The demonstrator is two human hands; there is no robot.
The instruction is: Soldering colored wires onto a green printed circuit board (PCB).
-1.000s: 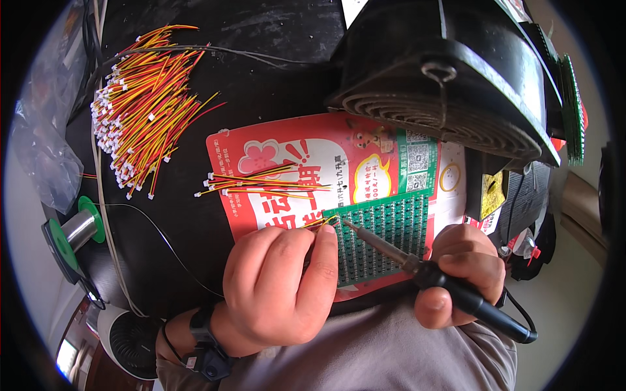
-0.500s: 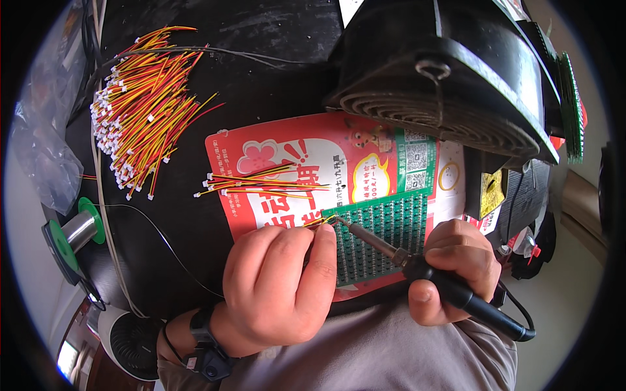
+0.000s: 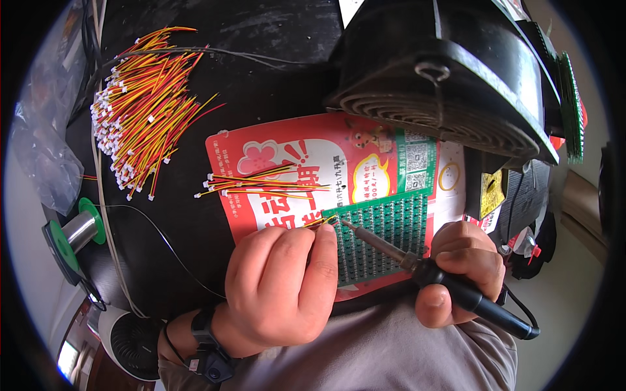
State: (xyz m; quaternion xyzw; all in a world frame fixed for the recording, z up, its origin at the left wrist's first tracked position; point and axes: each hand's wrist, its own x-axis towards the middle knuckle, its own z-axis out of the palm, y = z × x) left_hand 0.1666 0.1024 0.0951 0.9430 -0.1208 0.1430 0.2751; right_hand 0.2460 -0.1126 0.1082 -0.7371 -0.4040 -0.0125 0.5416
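Pointing up-left, black-handled soldering iron (image 3: 417,260) gripped in right hand (image 3: 460,270), long axis diagonal, tip on green perforated circuit board (image 3: 385,241); left hand (image 3: 283,287) pinches red-yellow wire (image 3: 319,221) at board edge.

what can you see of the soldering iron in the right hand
The soldering iron is a slim pen-shaped tool with a black handle and a bare metal shaft that narrows to a pointed tip. The right hand grips the handle, fingers wrapped over it. It lies at a slant, tip pointing up and left, handle running down and right, where a black cord leaves its end. The tip rests at the upper left corner of the green circuit board, close to the wire ends pinched by the left hand.
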